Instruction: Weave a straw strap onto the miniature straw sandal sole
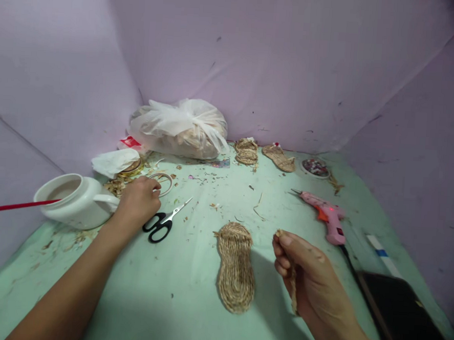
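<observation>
My left hand [141, 198] reaches out with curled fingers at the near left rim of a white ring like a tape roll [167, 185], and seems to grip it. Black-handled scissors [164, 221] lie just right of that wrist, blades pointing away. In my right hand [305, 267] a short braided straw cord [292, 289] is pinched between thumb and fingers, its tail hanging below the palm. Between my hands a woven straw sandal sole [236, 268] lies flat, with a strap band across its far end. The right hand is just to its right, not touching it.
A white mug [81, 215] with a red stick stands left. A tied plastic bag [183, 129], two small straw sandals [279, 158] and a bowl of beads [315, 167] sit at the back. Right are a pink glue gun [330, 215] and a dark flat object [403, 314].
</observation>
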`<state>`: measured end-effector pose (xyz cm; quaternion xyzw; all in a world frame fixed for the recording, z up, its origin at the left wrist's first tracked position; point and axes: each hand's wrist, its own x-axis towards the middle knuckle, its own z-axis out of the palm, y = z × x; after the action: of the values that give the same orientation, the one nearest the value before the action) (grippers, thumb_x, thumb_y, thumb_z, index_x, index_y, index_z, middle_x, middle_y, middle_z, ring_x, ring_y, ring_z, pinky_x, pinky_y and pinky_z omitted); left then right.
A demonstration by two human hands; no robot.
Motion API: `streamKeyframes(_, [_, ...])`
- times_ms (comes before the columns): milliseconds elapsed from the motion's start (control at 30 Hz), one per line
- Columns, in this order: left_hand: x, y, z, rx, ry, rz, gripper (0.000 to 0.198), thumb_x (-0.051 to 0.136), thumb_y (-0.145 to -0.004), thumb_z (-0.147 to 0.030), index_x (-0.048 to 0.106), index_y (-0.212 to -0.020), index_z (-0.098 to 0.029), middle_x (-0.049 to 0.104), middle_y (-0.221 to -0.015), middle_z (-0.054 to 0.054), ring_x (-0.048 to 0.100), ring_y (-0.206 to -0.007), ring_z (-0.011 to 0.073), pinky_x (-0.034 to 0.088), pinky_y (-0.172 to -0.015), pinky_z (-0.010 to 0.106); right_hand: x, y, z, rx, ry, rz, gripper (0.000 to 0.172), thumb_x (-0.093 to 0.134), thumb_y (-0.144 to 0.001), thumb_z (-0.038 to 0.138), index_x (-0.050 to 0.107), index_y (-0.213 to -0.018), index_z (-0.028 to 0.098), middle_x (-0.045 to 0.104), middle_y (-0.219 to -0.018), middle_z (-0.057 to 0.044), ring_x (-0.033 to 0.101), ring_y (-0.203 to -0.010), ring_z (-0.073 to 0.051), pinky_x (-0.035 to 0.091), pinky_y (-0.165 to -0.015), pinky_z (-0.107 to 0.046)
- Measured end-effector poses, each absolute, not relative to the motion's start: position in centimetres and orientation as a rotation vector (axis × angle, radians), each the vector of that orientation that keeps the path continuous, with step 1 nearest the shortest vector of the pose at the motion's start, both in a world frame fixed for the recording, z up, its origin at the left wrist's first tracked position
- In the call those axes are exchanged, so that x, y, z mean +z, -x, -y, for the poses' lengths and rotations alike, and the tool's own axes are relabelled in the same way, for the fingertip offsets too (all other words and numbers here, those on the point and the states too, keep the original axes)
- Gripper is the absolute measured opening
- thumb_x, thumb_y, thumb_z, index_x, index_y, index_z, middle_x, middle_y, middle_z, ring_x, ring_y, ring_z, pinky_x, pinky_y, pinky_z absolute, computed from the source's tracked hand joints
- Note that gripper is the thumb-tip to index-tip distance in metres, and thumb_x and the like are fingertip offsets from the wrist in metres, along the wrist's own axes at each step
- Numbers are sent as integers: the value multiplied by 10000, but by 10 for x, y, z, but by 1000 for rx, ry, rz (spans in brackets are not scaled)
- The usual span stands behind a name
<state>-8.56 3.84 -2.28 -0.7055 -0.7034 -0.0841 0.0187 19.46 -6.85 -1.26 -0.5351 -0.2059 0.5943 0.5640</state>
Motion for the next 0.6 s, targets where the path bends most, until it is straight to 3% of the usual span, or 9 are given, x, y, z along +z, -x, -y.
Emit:
streamKeyframes(133, [-31,87,-44,-185,2226,2165,294,422,-729,-167,654,-907,-140,612,-961,145,567,-919,288,436,-768,358,-15,-194,68,1386,1271,484,230,776,-513,309,633,-562,136,482,-553,14,381,-426,-44,338,-361,-145])
streamKeyframes(300, [-39,89,-49,-208,2281,2153,244,463,-678,-101,676,-789,-145,613,-889,146,547,-921,286,431,-788,360,-20,-197,67,1426,1310,462,255,801,-472,315,644,-570,139,478,-557,8,389,-424,-48,342,-345,-147])
streamKeyframes(433, [-37,89,-47,-348,2302,2166,211,441,-715,-121,650,-734,-137,605,-871,154,531,-925,300,422,-783,390,-27,-202,67,1461,1293,497,234,794,-520,322,658,-606,151,497,-578,2,397,-438,-58,350,-356,-162])
streamKeyframes(500, [-29,83,-42,-467,2342,2163,203,427,-746,-149,629,-767,-139,612,-876,133,536,-918,275,417,-800,380,-30,-203,67,1439,1288,530,237,796,-521,326,664,-611,151,514,-582,-3,411,-445,-61,356,-369,-165])
streamKeyframes(600, [-11,66,-31,-673,2487,2138,177,421,-790,-216,586,-825,-163,639,-840,52,574,-804,173,439,-761,283,-32,-201,64,1358,1279,644,230,782,-553,337,678,-640,151,546,-586,-12,442,-468,-74,370,-404,-174])
